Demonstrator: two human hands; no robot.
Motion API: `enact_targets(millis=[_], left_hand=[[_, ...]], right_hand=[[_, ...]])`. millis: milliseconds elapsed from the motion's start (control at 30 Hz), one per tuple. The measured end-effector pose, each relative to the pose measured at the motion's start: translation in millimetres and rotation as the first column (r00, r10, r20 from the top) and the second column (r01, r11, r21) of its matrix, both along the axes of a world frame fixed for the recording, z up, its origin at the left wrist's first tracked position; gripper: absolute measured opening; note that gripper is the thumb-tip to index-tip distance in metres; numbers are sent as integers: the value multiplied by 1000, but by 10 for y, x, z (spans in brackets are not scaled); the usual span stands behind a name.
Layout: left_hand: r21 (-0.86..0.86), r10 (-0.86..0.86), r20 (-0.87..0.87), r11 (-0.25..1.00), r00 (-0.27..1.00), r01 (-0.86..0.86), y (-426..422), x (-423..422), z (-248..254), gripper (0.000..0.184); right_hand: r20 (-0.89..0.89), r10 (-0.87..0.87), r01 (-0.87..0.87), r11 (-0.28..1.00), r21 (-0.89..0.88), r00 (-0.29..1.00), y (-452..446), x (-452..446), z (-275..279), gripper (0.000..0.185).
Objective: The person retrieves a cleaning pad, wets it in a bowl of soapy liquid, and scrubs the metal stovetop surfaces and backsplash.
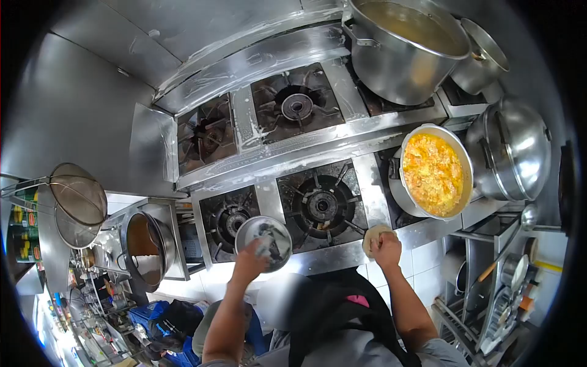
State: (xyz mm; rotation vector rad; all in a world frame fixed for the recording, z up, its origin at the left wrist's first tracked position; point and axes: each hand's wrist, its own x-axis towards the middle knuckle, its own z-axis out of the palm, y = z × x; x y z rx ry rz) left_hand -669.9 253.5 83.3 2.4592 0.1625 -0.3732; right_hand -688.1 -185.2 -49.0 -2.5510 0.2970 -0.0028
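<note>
My left hand (248,262) reaches over the rim of a round metal bowl (245,230), which sits at the front of the stove. Its fingers are blurred, and a whitish patch beside them could be foam or a pad; I cannot make out which. The bowl holds what looks like cloudy liquid. At the stove's front edge, my right hand (387,248) is closed on a beige cloth (371,237), pressing it to the metal. Burner grates (322,205) lie between my hands, with white suds streaked over the stove's steel surfaces.
A pot of orange-yellow food (433,174) stands on the right front burner. Behind it is a large stockpot of liquid (400,67). More metal pots (520,150) crowd the right side. Strainers (76,202) hang at left above a deep pot (160,248). Shelves (489,293) hold cookware at lower right.
</note>
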Motion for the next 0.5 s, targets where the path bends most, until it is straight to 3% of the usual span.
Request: enact_targets(millis=[33, 67, 100, 133, 167, 233, 300, 333, 367, 400, 467, 500], left_hand=[[-30, -18, 10, 999, 1000, 18, -127, 130, 409, 46], [35, -86, 114, 996, 990, 83, 41, 112, 375, 42], [-88, 124, 84, 989, 989, -116, 158, 94, 325, 39], [-392, 354, -64, 851, 933, -350, 163, 191, 400, 39], [-610, 501, -273, 570, 822, -550, 136, 353, 535, 40], [-786, 483, -367, 295, 795, -543, 94, 846, 846, 45], [-896, 441, -246, 235, 863, -376, 127, 1552, 943, 48], [-892, 498, -219, 247, 839, -379, 304, 1985, 763, 47], [-922, 506, -86, 286, 858, -261, 317, 2463, 715, 45], [-891, 554, -18, 368, 833, -264, 446, 2949, 583, 40], [-847, 737, 28, 377, 675, -376, 621, 3984, 254, 28], [-860, 703, 165, 446, 691, -248, 886, 4562, -81, 25]], right_hand=[[91, 91, -85, 994, -73, 992, 3, 54, 99, 31], [180, 107, -98, 993, -58, 978, 10, 83, 92, 29], [187, 105, -96, 994, -53, 977, -21, 110, 47, 29], [203, 145, -145, 989, -13, 968, -28, 135, -25, 27], [220, 184, -194, 981, 25, 958, -21, 160, -112, 25], [199, 189, -201, 979, 43, 962, -14, 165, -243, 20], [217, 227, -227, 973, -26, 949, 4, 187, -319, 20], [210, 225, -216, 974, -65, 952, 20, 188, -359, 19], [200, 222, -204, 973, -106, 954, 31, 174, -400, 19], [195, 216, -200, 975, -102, 957, 35, 170, -435, 19], [206, 207, -188, 976, -105, 956, 59, 179, -509, 18], [221, 203, -182, 977, -112, 954, 60, 179, -544, 17]])
